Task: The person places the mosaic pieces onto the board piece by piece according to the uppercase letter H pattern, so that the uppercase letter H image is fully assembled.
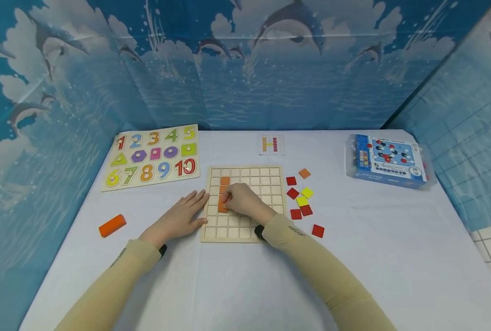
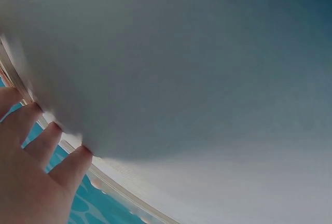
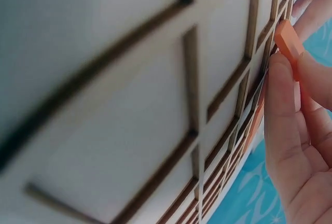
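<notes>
A wooden grid board (image 1: 244, 227) with square cells lies on the white table. Orange tiles (image 1: 225, 180) form a column near its left side. My right hand (image 1: 244, 199) reaches over the board at the lower part of this column. Between its thumb and index finger it pinches an orange tile (image 3: 288, 40), which stands tilted at the grid in the right wrist view. My left hand (image 1: 178, 221) lies with spread, straight fingers on the table, its fingertips against the board's left edge. Part of the column is hidden behind the right hand.
Loose red tiles (image 1: 318, 231), yellow tiles (image 1: 307, 192) and an orange tile (image 1: 304, 173) lie right of the board. A pattern card (image 1: 272, 144) is behind it. Around stand a number puzzle (image 1: 150, 158), an orange block (image 1: 112, 225) and a blue boxed set (image 1: 390, 160).
</notes>
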A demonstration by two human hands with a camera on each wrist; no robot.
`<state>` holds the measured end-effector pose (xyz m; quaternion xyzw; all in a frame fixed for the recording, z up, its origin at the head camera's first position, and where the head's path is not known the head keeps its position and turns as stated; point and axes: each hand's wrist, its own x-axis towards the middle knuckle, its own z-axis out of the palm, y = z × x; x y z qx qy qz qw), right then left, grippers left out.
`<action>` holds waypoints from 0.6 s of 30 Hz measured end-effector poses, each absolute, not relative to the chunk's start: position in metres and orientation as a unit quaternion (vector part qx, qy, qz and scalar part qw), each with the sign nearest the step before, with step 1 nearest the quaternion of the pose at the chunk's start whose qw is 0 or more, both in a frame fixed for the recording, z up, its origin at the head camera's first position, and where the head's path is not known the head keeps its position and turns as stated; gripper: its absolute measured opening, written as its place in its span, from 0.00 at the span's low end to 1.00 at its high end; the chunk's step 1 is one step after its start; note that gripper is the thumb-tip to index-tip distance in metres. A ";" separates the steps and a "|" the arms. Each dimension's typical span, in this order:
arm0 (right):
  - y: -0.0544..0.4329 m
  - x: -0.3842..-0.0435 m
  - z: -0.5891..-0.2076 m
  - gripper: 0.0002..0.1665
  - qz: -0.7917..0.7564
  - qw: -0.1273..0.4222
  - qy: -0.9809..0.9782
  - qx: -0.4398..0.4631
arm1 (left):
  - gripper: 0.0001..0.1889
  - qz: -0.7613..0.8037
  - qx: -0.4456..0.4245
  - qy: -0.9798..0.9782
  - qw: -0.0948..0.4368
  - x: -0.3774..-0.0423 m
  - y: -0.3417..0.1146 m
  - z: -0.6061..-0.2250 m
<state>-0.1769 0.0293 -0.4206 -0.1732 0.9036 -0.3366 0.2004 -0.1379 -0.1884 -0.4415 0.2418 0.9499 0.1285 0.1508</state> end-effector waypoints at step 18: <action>0.022 -0.173 -0.427 0.04 -0.281 0.195 0.922 -0.183 | 0.38 0.131 0.244 0.950 0.145 -0.139 -0.189 -0.445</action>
